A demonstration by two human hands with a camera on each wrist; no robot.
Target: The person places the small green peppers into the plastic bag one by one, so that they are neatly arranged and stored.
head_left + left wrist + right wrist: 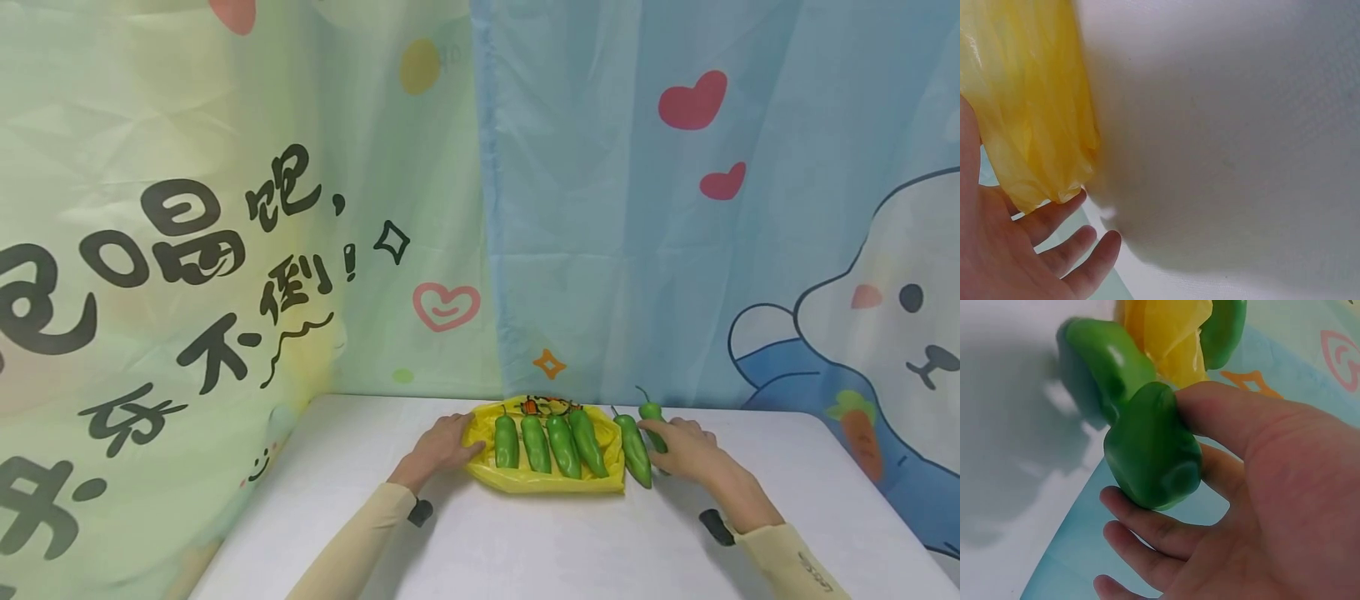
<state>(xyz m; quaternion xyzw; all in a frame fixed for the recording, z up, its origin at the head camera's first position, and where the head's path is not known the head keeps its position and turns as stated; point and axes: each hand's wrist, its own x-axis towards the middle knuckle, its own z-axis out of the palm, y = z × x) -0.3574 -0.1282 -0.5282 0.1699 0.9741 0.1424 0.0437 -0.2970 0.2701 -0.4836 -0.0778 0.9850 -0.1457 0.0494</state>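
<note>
A yellow plastic bag [525, 481] lies flattened on the table, with several green chili peppers [536, 446] side by side on it. At the bag's left edge my left hand [442, 446] holds it, thumb on the upper side; the left wrist view shows the yellow plastic [1035, 94] between thumb and fingers. My right hand [693, 450] grips a green pepper [1154, 450] between thumb and fingers, its stem pointing away from me. Another pepper [633, 450] lies just left of that one, against the bag's right edge.
The white table [555, 550] ends at a printed curtain [570, 317] close behind the bag. A second curtain [187, 333] with black lettering hangs along the left side.
</note>
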